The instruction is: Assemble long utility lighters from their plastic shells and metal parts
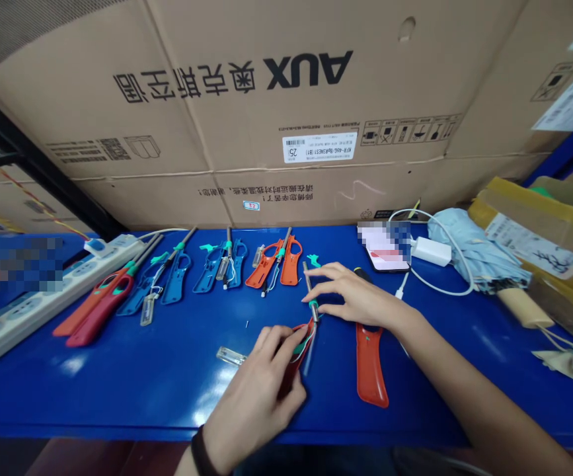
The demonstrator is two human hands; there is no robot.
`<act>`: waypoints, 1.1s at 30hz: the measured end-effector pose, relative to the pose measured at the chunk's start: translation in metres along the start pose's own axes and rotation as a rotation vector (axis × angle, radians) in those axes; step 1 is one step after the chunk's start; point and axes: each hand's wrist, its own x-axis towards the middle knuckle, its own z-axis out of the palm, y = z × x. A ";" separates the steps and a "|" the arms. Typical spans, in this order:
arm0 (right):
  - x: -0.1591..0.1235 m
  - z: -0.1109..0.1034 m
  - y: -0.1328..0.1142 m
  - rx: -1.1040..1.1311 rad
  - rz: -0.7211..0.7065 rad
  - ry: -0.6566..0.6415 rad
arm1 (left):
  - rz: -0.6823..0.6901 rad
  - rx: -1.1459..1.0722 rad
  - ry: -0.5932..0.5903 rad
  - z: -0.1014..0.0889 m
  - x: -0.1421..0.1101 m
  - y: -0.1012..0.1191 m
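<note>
My left hand [261,383] is wrapped around the red handle half of an opened long-neck lighter [300,352], whose lower part its fingers hide. White wires run along the handle. At its top, my right hand [353,297] has thumb and fingers at the metal tube [307,281] by a green collar, seemingly gripping it. Left of my left hand lies a clear fuel tank [230,356]. A loose orange handle half [371,367] rests under my right forearm. Beyond my right fingertips is a small green trigger piece [314,260].
Opened blue lighters [176,281], an opened orange lighter [282,261] and closed red ones [100,307] lie along the left and back. A power strip [43,297] runs at left. A phone [382,248], cable, charger [429,251] and folded umbrella [479,248] lie right. A cardboard box [246,132] stands behind.
</note>
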 end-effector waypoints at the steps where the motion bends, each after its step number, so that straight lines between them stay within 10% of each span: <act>1: 0.000 0.000 0.001 -0.016 0.002 -0.024 | 0.005 -0.003 -0.004 -0.003 -0.004 -0.003; 13: 0.004 -0.004 -0.024 -0.060 -0.035 -0.174 | 0.007 0.027 0.139 -0.013 -0.033 -0.047; 22: 0.001 0.009 -0.012 0.172 -0.060 -0.170 | -0.088 -0.175 -0.067 -0.039 -0.026 -0.057; 33: -0.004 0.014 -0.014 0.331 -0.029 -0.142 | -0.097 -0.171 -0.034 -0.035 -0.026 -0.057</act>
